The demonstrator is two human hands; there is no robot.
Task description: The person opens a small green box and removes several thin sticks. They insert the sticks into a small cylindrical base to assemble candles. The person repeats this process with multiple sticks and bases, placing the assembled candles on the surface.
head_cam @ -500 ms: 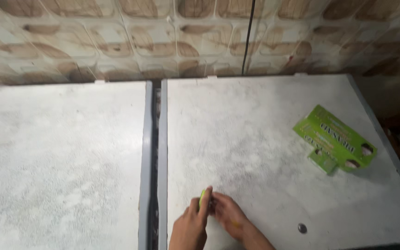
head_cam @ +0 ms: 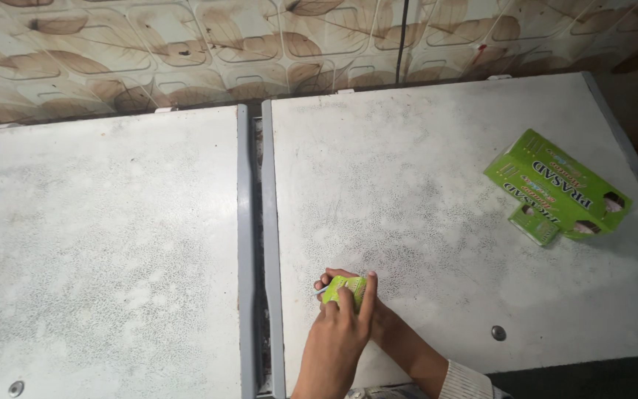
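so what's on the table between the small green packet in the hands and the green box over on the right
Nothing: in the head view the stretch of speckled grey tabletop between the small green packet and the green box is bare. The round metal stud sits below that line.

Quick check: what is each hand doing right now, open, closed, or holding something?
Left hand: closed on the small green packet, fingers over its top.
Right hand: mostly hidden under the left; fingertips touch the packet, grip cannot be told.

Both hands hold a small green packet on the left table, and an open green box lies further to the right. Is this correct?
Not quite. The head view shows both hands, left and right, holding the small green packet on the right table, not the left. The open green box does lie further right.
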